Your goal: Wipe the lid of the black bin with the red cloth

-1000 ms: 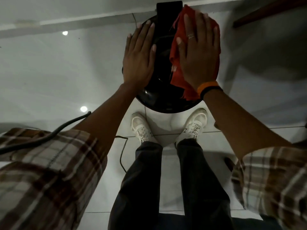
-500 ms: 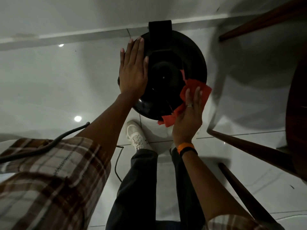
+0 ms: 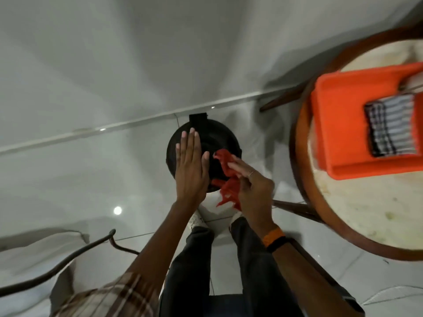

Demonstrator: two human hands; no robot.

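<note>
The round black bin lid stands on the tiled floor near the wall, seen from above. My left hand lies flat on the lid's left half with its fingers straight and together. My right hand grips the crumpled red cloth at the lid's near right edge. Part of the cloth hangs below the rim. The near edge of the lid is hidden behind both hands.
A round wooden table stands close on the right, carrying an orange tray with a folded striped cloth. Its dark legs reach toward the bin. A black cable runs across the floor at lower left. My feet stand just below the bin.
My right hand has drawn the red cloth from the lid's far right down to its near right edge and bunched it up. The view has risen, and the table has come into sight.
</note>
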